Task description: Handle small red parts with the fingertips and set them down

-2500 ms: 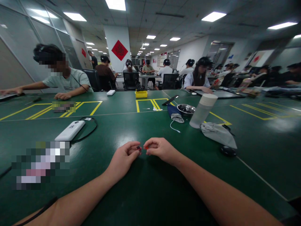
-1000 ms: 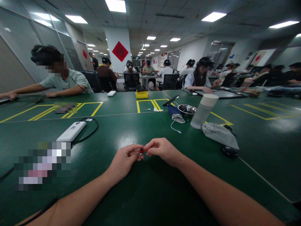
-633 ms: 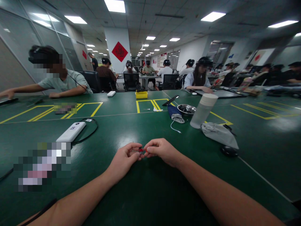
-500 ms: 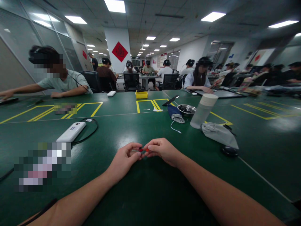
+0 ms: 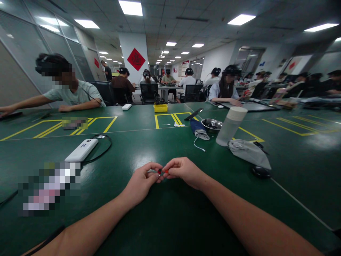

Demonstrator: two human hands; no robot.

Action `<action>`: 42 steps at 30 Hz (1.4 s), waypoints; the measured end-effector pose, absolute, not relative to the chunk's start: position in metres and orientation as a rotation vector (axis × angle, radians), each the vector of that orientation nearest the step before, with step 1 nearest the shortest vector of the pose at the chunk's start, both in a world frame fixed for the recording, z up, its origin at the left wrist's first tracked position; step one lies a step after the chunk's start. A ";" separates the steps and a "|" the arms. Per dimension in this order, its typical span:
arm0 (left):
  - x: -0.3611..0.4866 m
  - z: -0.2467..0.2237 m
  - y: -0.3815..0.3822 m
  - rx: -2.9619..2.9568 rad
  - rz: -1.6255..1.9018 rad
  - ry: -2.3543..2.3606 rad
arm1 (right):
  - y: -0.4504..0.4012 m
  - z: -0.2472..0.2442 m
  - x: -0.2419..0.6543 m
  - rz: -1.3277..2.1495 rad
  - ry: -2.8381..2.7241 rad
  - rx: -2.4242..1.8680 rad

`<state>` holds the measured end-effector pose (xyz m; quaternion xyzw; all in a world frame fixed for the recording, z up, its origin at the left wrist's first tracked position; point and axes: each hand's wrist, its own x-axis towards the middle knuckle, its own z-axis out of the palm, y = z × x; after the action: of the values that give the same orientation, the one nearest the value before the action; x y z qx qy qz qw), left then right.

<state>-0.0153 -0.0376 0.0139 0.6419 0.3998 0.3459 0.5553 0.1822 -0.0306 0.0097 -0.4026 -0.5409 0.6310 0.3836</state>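
Just above the green table (image 5: 176, 217), my two hands meet at the fingertips in the middle of the view. Between the thumb and fingers of my left hand (image 5: 145, 179) is a small dark red piece (image 5: 159, 171). My right hand (image 5: 183, 171) pinches a small orange-red piece (image 5: 166, 171) right beside it. Both pieces are tiny and partly covered by fingers, so their shape and whether they touch cannot be made out.
A white power bank (image 5: 82, 150) with a black cable lies to the left. On the right stand a frosted bottle (image 5: 231, 126) and a metal bowl (image 5: 211, 125), with a grey pouch (image 5: 249, 153) and a black mouse (image 5: 260, 172) nearby. People sit across the table.
Both hands stay together with slight finger shifts. The dark red piece shows a little more between the fingertips.
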 end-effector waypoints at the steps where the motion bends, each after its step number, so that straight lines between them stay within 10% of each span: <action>1: -0.015 0.013 -0.037 1.493 0.821 0.935 | -0.031 0.009 0.182 1.599 -1.384 -1.026; 42: -0.016 0.006 -0.031 1.246 0.839 0.898 | -0.031 0.013 0.183 1.728 -1.243 -0.989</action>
<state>-0.0159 -0.0310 0.0059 0.5463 0.3939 0.3682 0.6410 0.1831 -0.0306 0.0134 -0.3884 -0.4883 0.6790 0.3868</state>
